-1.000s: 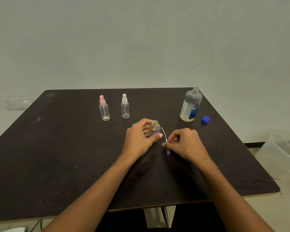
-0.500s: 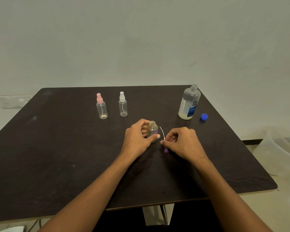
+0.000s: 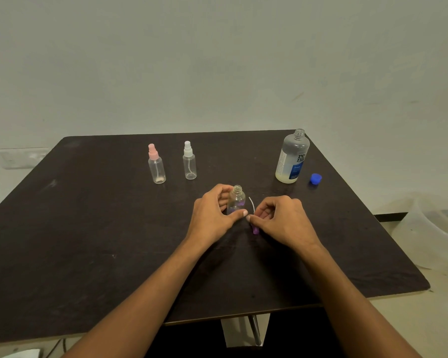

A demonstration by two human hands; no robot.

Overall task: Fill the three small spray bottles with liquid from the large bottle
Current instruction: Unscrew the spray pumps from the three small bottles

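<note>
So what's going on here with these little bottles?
A person is getting ready to fill small spray bottles. The left hand grips an open bottle; the right hand pinches its purple spray top. The large bottle stands uncapped, its blue cap beside it. The pink-top bottle and the white-top bottle are capped.

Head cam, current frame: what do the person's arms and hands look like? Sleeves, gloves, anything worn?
Both are bare. The left hand and right hand have no gloves and no rings that can be seen. The left forearm and right forearm show no sleeve, watch or band all the way to the frame edge. No cables or markings. The visible thumbnail looks short and unpainted.
</note>
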